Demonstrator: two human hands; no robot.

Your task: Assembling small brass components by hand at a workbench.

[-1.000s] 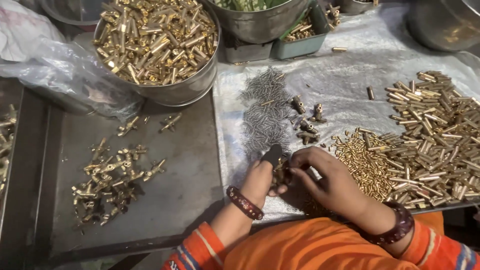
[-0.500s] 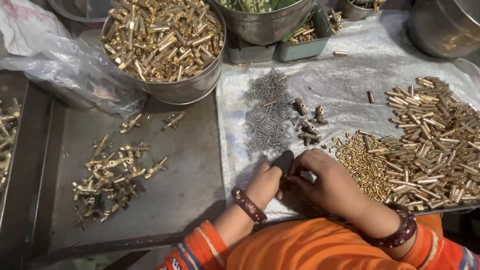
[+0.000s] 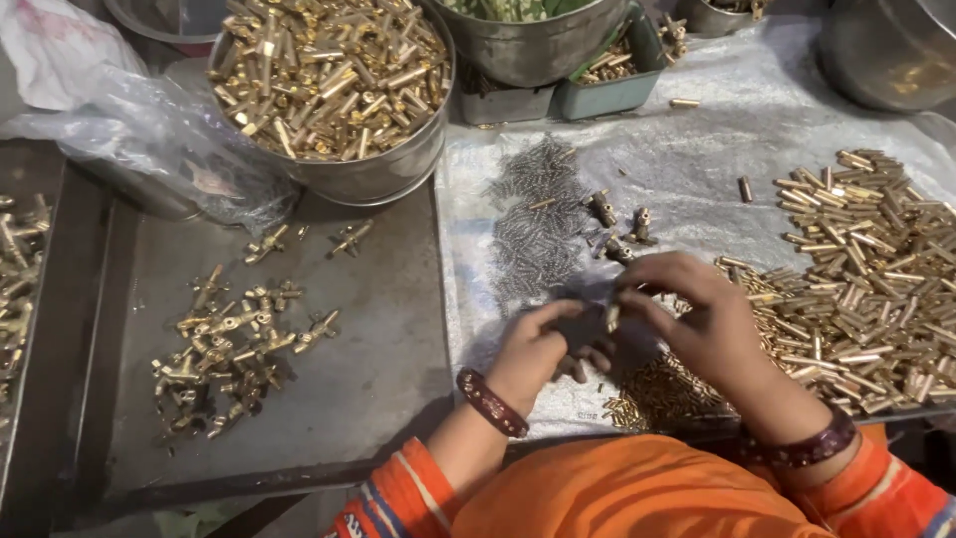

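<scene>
The left hand (image 3: 538,349) and right hand (image 3: 697,319) meet over the white sheet (image 3: 697,169), fingers curled around a small brass piece (image 3: 611,317) pinched between their fingertips. Grey screws (image 3: 538,214) lie at twelve o'clock, brass tubes (image 3: 876,269) at three, and assembled brass fittings (image 3: 234,344) at nine.

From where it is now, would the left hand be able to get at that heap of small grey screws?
Probably yes. The left hand sits just below the grey screws on the same white sheet, with nothing between them. It does seem busy holding a small part together with the right hand.
</scene>
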